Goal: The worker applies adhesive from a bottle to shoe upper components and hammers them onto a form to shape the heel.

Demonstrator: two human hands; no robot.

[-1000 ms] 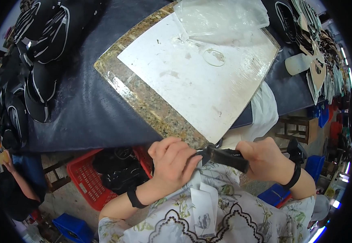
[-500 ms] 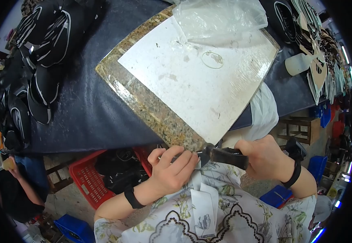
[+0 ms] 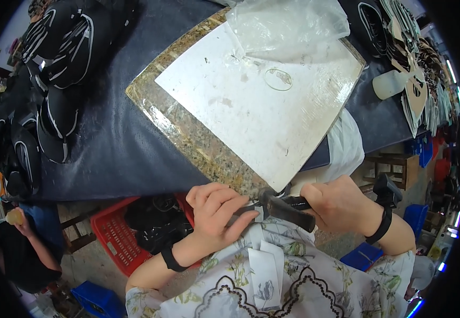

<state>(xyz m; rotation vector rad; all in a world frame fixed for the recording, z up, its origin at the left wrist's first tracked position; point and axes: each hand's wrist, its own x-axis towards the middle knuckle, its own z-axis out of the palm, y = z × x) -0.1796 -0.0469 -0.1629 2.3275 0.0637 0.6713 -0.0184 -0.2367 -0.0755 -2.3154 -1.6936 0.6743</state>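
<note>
Gripping a dull black hammer (image 3: pixel 292 213), right fingers (image 3: pixel 313 197) clench; left fingers (image 3: pixel 218 201) bend, hold unclear.

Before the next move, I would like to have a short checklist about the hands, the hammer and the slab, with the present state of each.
1. Hammer gripped in the right hand: ok.
2. Left hand well away from the hammer: not ok, its thumb is close.
3. Left hand's hold: cannot tell, partly hidden.
4. White sheet flat on the stone slab: ok.
5. Plastic bag apart from the hammer: ok.
</note>
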